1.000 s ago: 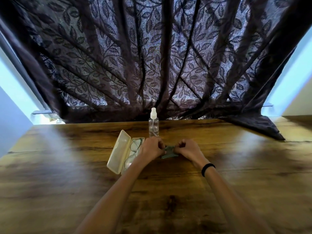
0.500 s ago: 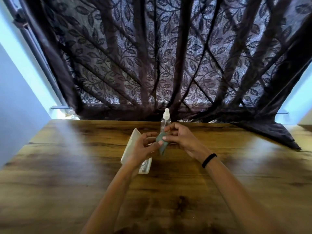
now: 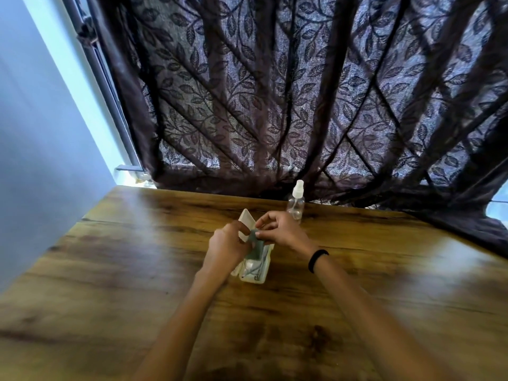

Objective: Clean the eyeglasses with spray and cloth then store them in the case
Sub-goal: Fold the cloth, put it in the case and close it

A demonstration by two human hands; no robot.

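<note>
No text, label, brand, number or sign can be read anywhere in the view. The clear spray bottle (image 3: 296,204) carries no legible label, the open case (image 3: 254,266) shows no marking, and the cloth (image 3: 255,244) is plain as far as can be told. The curtain (image 3: 302,92) bears only a leaf pattern, and the wooden counter (image 3: 110,270) shows only grain.

Glossy wood table (image 3: 137,270); clear plastic bottle (image 3: 295,207); lacy curtain (image 3: 275,92).
</note>
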